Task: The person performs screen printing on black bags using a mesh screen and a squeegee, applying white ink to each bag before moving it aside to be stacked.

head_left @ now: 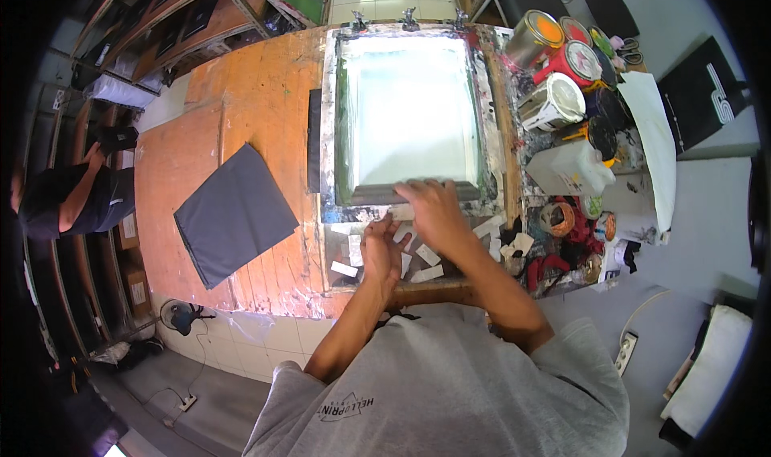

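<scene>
A screen printing frame with a pale, ink-smeared mesh lies on the table in front of me. Across its near end rests a dark squeegee. My right hand is closed over the squeegee's middle. Just below the frame's near edge is my left hand, palm turned up, fingers apart and holding nothing; its fingertips are close to the frame edge. Around it are scattered small white paper strips. Dark fabric shows along the frame's left side.
Folded dark cloth lies on the wooden table at left. Ink cans and tubs crowd the right side, beside a translucent jug and tape rolls. Metal clamps line the far edge. Another person stands by the left shelves.
</scene>
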The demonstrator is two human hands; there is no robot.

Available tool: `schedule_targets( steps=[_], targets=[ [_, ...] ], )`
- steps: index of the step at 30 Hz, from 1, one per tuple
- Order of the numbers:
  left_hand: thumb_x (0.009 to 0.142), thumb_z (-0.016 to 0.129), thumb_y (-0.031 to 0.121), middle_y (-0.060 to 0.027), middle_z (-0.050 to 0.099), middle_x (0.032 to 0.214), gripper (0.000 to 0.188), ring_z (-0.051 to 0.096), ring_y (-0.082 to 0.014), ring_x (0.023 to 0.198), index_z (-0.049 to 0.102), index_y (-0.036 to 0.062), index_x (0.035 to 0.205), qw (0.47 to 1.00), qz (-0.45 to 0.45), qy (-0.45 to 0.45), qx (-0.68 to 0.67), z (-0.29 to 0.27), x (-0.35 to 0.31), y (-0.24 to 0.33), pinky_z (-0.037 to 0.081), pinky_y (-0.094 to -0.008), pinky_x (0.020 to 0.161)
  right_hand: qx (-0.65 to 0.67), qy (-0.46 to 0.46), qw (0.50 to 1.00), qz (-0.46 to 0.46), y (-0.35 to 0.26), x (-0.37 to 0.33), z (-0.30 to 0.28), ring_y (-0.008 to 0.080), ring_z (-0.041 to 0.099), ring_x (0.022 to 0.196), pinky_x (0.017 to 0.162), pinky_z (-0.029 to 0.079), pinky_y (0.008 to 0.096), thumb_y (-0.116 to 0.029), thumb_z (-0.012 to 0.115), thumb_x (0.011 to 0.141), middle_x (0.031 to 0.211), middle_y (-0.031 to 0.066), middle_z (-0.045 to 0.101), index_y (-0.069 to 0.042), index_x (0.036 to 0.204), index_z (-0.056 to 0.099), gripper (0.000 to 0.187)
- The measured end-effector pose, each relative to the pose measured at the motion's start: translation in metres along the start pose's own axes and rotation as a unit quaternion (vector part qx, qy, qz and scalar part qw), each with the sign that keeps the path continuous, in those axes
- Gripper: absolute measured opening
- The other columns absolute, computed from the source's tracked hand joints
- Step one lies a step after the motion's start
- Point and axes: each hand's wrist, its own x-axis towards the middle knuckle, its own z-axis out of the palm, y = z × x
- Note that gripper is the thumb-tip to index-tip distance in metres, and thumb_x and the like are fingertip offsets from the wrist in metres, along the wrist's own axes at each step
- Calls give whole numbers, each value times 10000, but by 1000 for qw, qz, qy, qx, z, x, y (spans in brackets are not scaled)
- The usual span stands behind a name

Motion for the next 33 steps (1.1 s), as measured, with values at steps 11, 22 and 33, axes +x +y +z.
schedule_targets(
  steps=[11, 22, 33],
  targets=[
    [884, 599, 123, -119, 582, 1112, 283, 551, -298, 1170, 518, 45, 1144, 999, -13, 30, 1, -10, 12, -6, 367, -631, 1061, -86, 15, 996, -18, 9, -20, 33, 273, 604, 1126, 898, 400, 508, -86, 664, 826, 1197, 49, 658, -143, 1283, 626, 463],
    [979, 513, 173, -128, 556, 1185, 118, 484, -358, 1298, 586, 81, 988, 999, -6, 40, 34, -16, 7, -7, 437, -647, 1029, -83, 135, 987, -24, 93, 149, 56, 272, 657, 958, 829, 412, 537, -11, 637, 825, 991, 72, 718, -146, 1140, 721, 353],
    [1001, 550, 266, -142, 576, 1200, 180, 522, -349, 1251, 572, 97, 1059, 999, 7, 17, 34, -21, 5, -9, 415, -660, 1071, -30, -74, 997, 21, 73, 148, -19, 292, 679, 1024, 922, 420, 550, 9, 635, 812, 1057, 85, 742, -179, 1216, 700, 450]
  ],
)
